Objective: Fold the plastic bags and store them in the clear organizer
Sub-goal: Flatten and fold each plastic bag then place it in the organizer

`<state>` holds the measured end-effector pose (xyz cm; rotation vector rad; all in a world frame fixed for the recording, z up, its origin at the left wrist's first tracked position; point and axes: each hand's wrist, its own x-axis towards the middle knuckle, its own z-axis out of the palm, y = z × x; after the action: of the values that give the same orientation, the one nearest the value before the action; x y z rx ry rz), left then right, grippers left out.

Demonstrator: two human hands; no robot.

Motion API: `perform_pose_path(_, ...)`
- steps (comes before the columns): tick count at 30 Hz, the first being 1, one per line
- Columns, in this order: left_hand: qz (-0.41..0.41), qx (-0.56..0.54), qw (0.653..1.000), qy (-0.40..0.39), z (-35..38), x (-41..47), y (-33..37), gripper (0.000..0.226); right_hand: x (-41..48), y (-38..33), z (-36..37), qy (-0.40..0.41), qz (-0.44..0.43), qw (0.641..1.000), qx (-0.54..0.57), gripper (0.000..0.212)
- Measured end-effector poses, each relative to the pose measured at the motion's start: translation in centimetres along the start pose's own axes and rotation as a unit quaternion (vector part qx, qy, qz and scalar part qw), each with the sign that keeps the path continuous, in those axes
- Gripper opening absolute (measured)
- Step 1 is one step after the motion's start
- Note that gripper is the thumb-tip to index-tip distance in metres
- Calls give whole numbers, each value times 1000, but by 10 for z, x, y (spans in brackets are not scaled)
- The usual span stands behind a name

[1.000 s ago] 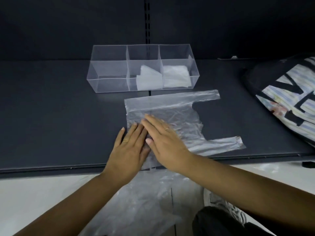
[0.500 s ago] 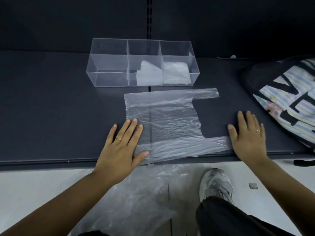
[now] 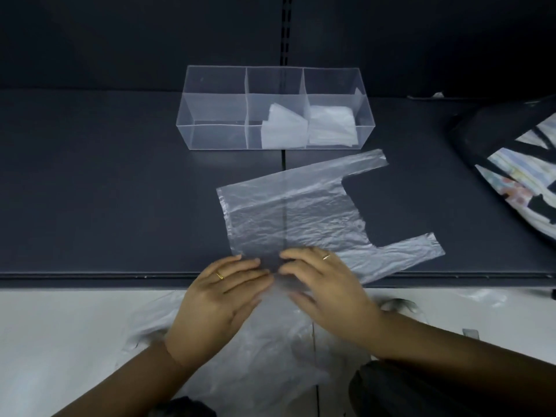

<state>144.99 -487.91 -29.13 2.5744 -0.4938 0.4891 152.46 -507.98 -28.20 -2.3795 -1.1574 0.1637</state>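
Plastic bag [image 3: 294, 212]: a clear, crinkled carrier bag spread flat on the dark shelf, near the centre of the view. It is turned slightly askew, and its two handles reach towards 2 and 4 o'clock. Its 6 o'clock edge sits at the shelf's front lip.
Left hand [image 3: 222, 296]: at the bag's 7 o'clock corner, fingers bent, pinching the near edge between thumb and fingertips. It wears a gold ring [image 3: 220, 276].
Right hand [image 3: 328, 287]: just beside the left hand at 6 o'clock of the bag, fingers curled over the same near edge and gripping it. The thumb is blurred beneath the film. A second ring [image 3: 326, 257] shows on one finger.
Clear organizer [image 3: 216, 136]: at 12 o'clock of the bag, apart from it, with three compartments in a row.
Folded bags: one white stack [image 3: 282, 130] leans in the middle compartment, and another [image 3: 331, 124] lies in the 3 o'clock compartment.
Shelf [image 3: 105, 191]: dark and matte, carrying the organizer and the bag.
Patterned bag [image 3: 517, 170]: black with striped panels, at the 3 o'clock edge of the view.
Loose plastic [image 3: 264, 356]: crumpled on the pale floor at 6 o'clock, below the hands.
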Motion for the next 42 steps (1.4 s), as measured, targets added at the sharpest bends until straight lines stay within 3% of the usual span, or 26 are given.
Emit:
perform_pose_path(2,-124,-90,988,-29,-18,4,0,31,-7,13,-15,54,13,998,3,8)
perform_pose_path(5,-300,-237,919,-94,-48,9,-12,17,-26,37,-47,27,130,990,56,4)
perform_pose_path(7,-351,-282,883,-135,-61,10,-24,18,-37,52,-70,-9,217,967,136,13)
perform_pose_path(9,-380,-314,856,-154,-71,15,-35,20,-39,65,-88,-21,251,950,186,18)
perform_pose_path(15,-472,-358,802,-81,-68,48,-71,23,-4,113,-102,68,313,909,265,22)
perform_pose_path(19,-501,-289,815,-36,-45,71,-93,16,20,142,-83,126,385,887,221,17)
perform_pose_path(24,-498,-158,852,-8,-27,78,-105,29,34,149,-74,168,401,893,116,27)
perform_pose_path(27,-482,-72,873,0,-24,77,-99,23,39,149,-75,166,414,892,71,28)
perform_pose_path(29,-395,30,916,55,-23,76,-89,12,40,150,-75,158,418,893,57,29)
perform_pose_path(31,-253,88,961,73,-16,76,-72,15,42,150,-75,151,421,893,53,31)
perform_pose_path(33,-170,80,982,4,-2,74,-59,26,43,147,-76,144,427,891,49,29)
perform_pose_path(37,-207,110,957,-168,20,58,-56,56,51,127,-76,174,443,879,13,17)
perform_pose_path(40,-200,166,942,-210,25,49,-58,72,74,77,-61,244,295,923,-38,29)
perform_pose_path(42,-194,176,940,-220,24,49,-56,78,93,34,-37,191,143,971,-17,34)
